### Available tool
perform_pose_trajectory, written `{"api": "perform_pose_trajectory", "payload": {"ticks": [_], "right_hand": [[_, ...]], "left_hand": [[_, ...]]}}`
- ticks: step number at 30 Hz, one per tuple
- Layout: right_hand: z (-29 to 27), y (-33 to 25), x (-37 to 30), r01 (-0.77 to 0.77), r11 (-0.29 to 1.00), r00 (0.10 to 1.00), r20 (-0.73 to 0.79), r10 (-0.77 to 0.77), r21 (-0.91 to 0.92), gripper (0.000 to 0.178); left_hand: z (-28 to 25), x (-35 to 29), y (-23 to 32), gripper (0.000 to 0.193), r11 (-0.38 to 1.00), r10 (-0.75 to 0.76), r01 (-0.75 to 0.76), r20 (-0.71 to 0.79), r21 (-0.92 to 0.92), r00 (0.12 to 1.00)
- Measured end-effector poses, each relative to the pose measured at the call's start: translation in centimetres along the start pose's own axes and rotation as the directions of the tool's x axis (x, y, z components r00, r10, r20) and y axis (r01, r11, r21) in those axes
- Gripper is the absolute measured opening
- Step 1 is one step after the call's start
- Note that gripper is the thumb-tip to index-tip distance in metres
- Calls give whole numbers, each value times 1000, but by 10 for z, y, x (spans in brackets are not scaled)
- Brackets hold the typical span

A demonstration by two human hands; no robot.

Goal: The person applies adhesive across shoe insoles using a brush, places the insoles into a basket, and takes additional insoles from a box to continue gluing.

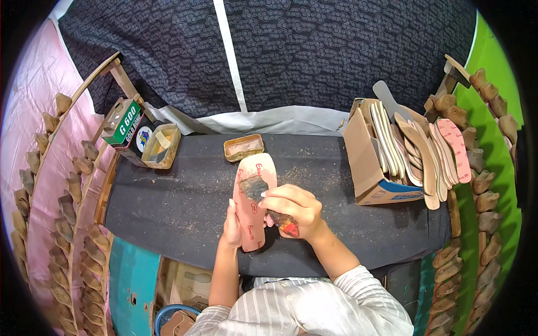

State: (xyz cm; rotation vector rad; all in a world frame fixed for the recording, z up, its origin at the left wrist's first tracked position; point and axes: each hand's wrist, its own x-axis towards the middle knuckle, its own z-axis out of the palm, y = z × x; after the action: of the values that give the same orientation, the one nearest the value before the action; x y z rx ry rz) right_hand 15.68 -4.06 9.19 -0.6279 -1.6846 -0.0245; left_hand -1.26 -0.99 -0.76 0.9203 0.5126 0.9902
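Observation:
A pink insole board (255, 227) with red print is held upright over the table, its rounded end pointing away from me. My left hand (231, 224) grips its left edge, with fingertips showing at the right edge. My right hand (294, 208) is closed round a dark, crusted brush (288, 225) with some red on its handle end. The brush's broad dark head (254, 189) lies over the upper part of the insole board. Whether its bristles press on the surface, I cannot tell.
A small shallow tin (244, 147) stands just beyond the insole board. Back left are a green-and-white can (126, 126) and a cut-open container (162, 147). A cardboard box (361, 157) of insole boards stands right. Crumbs litter the dark tablecloth (185, 207). Racks of shoe lasts (443, 274) flank both sides.

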Motion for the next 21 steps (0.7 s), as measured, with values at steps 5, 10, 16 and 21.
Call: {"api": "perform_pose_trajectory", "payload": {"ticks": [5,10,16,21], "right_hand": [[-7,7,4,-50,974,991,-129,21,-222,39],[-10,10,-3,-62,968,976,-219,7,-244,24],[-2,4,2,-25,991,992,-129,7,-135,21],[-17,31,0,-272,942,933,-294,208,-197,35]], "left_hand": [[2,-3,-3,71,1000,-22,22,32,-4,999],[9,-1,-2,70,998,-41,39,23,52,999],[16,-2,1,73,999,-49,49,-35,5,998],[15,-3,4,76,989,36,-23,87,-146,996]]}}
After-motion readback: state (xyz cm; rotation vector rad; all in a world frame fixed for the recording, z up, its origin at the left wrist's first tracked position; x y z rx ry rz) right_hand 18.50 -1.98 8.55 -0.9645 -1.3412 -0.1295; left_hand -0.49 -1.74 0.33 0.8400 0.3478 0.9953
